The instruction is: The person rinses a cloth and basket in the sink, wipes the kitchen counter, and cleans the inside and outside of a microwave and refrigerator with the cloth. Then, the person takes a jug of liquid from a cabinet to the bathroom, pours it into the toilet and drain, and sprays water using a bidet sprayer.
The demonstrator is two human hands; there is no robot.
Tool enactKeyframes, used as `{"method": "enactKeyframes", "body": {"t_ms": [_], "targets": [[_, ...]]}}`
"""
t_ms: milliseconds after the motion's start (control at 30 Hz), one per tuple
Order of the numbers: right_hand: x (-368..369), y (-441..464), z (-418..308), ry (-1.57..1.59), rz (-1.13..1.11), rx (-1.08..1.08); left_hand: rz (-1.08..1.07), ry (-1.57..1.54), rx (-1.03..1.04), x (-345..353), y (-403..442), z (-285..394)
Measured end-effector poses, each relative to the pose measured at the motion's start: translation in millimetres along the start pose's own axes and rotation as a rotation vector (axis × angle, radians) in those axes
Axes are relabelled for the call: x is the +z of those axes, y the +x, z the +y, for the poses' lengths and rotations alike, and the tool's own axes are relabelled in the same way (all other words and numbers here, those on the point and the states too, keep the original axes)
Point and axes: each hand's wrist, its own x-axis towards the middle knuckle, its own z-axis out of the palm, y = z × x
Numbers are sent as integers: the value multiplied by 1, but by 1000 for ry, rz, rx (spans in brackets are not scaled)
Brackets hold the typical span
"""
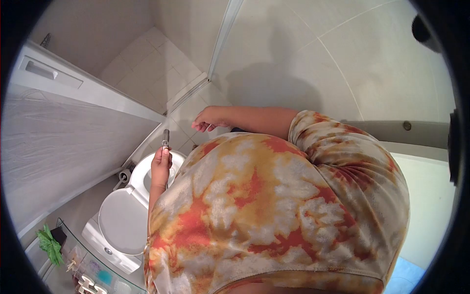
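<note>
My left hand (pixel 161 164) is closed around a short grey-and-silver stick-shaped fitting, like a hand sprayer (pixel 166 138), which points up and away from me. A thin silvery strip shows by that wrist, perhaps a hose. The hand is above the white toilet (pixel 139 171), whose seat ring is down and whose lid (pixel 122 223) is tipped back against the tank. To the right, my right hand (pixel 208 119) hangs over the floor tiles with its fingers curled in. A thin pale bit shows at these fingers; what it is I cannot make out.
A white door (pixel 88 88) with a recessed handle stands to the left. Beside the toilet is a toilet paper roll (pixel 125 175). Behind it, a glass shelf (pixel 78 240) bears a green plant (pixel 50 244) and small ornaments. A metal-framed threshold (pixel 188 92) crosses the floor ahead.
</note>
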Motion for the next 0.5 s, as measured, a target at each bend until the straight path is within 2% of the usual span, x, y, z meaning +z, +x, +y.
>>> {"method": "enactKeyframes", "body": {"t_ms": [133,367,500], "targets": [[-2,1,2,23,2,-19,47,67,-6,3,4,-2],[-6,-3,4,36,19,-1,-31,225,78,13,9,-20],[-9,-1,3,40,25,-25,25,136,27,7,14,-19]]}}
